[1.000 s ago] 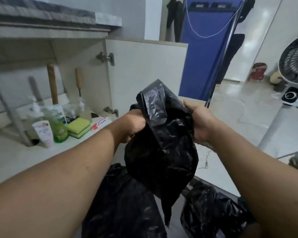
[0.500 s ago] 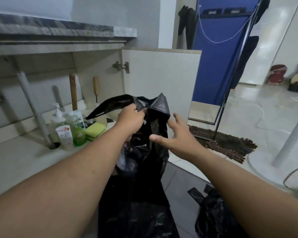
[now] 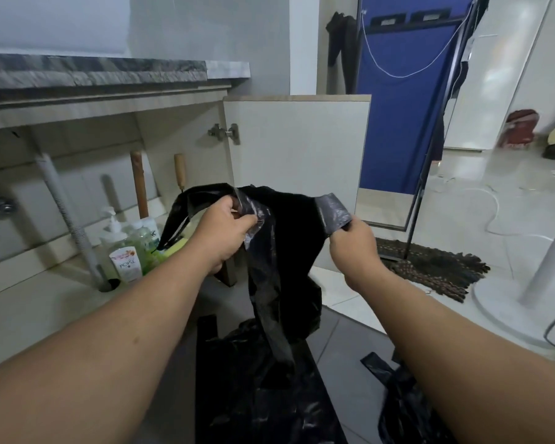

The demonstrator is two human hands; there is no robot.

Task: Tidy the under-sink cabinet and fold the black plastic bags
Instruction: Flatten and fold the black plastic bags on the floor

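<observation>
From the head camera, a black plastic bag (image 3: 282, 251) hangs in the middle of the frame, stretched between both hands. The left hand (image 3: 223, 232) is clenched on the bag's upper left edge, thumb and fingers pinching a crinkled, shiny fold, and one loop handle (image 3: 181, 216) trails out to the left of that fist. The right hand (image 3: 354, 241) pinches the other handle strip, greyer and glossy where light catches it, just above the knuckles. Between the two grips the bag's mouth sags, and the body drops below them as a thin, wrinkled, limp sheet narrowing to a twisted tail.

Under it, at the lower middle of the frame, another black bag (image 3: 263, 389) lies spread fairly flat on the grey floor tiles (image 3: 343, 354), and a third, crumpled one (image 3: 404, 408) sits at lower right beside the right forearm.

At left the under-sink cabinet (image 3: 77, 149) stands open, its pale door (image 3: 297, 161) swung out behind the bag, with a metal hinge on it. Inside, a ribbed grey drain hose (image 3: 66, 219) runs down to the cabinet floor. Next to it stands a white tube (image 3: 126, 261) printed "POISE", a green pump bottle (image 3: 138, 241) and a white bottle (image 3: 151, 233) whose label is only partly readable. Two wooden handles (image 3: 139, 184) lean against the back wall. The countertop above is dark, veined stone.

At right of centre a dark mop head (image 3: 430, 267) rests on the glossy white floor.
</observation>
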